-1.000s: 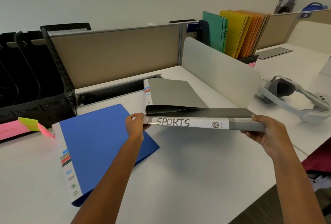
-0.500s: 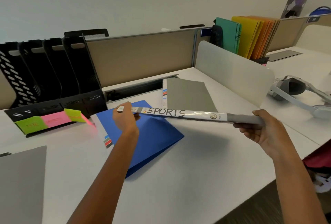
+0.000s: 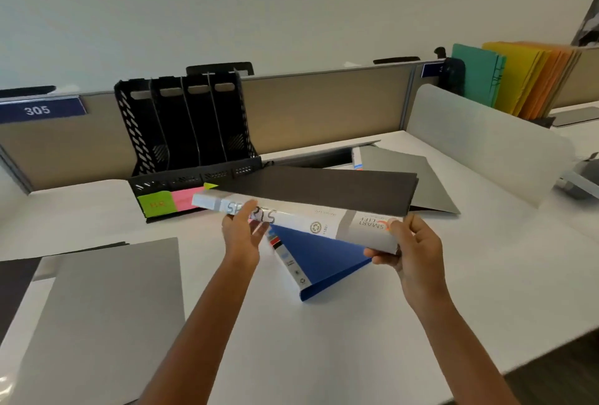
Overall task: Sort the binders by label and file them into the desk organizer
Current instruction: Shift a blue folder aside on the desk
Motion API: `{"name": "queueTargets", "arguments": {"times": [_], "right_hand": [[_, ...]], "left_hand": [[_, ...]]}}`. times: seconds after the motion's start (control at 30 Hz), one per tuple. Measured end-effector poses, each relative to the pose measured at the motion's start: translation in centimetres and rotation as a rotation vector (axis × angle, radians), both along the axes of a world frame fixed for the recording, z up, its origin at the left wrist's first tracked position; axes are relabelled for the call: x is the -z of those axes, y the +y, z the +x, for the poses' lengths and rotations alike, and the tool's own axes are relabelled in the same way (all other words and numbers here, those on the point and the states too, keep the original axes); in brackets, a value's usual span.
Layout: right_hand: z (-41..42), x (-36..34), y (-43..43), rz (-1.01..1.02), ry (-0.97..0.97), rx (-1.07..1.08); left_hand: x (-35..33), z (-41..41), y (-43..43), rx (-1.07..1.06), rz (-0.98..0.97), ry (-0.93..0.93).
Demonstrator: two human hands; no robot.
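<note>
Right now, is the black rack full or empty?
Empty: the desk organizer slots show only their own black walls, with nothing standing inside.

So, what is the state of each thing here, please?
SPORTS binder: closed, held over the desk.
Left hand: grips its labelled spine.
Right hand: grips its other end.
Desk organizer: upright, slots look empty.
Blue binder: closed, flat on desk.
Back grey binder: flat on desk.
Near grey binder: flat on desk.
</note>
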State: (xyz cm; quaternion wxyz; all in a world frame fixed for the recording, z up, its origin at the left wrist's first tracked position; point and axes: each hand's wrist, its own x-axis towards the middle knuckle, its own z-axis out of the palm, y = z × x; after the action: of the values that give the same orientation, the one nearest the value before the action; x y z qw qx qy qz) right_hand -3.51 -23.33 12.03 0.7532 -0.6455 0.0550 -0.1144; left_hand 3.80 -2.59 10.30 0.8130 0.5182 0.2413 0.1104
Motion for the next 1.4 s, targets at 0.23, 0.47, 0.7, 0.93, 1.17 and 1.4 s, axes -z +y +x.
{"name": "queueTargets", "arguments": {"times": [0.23, 0.47, 0.7, 0.93, 1.17, 1.4], "right_hand": [[-0.8, 1.5, 4.2, 0.018, 0.020, -0.158], [2.2, 3.1, 2.9, 0.083, 0.221, -0.058], [4.8, 4.4, 5.2, -0.203, 0.396, -0.099], [5.6, 4.9, 8.4, -0.645, 0.371, -0.349], [6.2, 7.1, 12.8, -0.813, 0.422, -0.594], [5.1, 10.0, 17.8, -0.845, 0.459, -0.717]], "left_hand": [[-0.2, -3.2, 1.3, 0.148, -0.218, 0.003], [1.7, -5.0, 6.2, 0.139, -0.086, -0.033], [3.1, -6.4, 10.8, 0.164, -0.030, -0.005], [4.3, -7.7, 16.7, 0.148, 0.106, 0.029], [4.7, -8.5, 21.7, 0.128, 0.254, 0.133], [5.5, -8.7, 25.7, 0.011, 0.369, 0.332]]}}
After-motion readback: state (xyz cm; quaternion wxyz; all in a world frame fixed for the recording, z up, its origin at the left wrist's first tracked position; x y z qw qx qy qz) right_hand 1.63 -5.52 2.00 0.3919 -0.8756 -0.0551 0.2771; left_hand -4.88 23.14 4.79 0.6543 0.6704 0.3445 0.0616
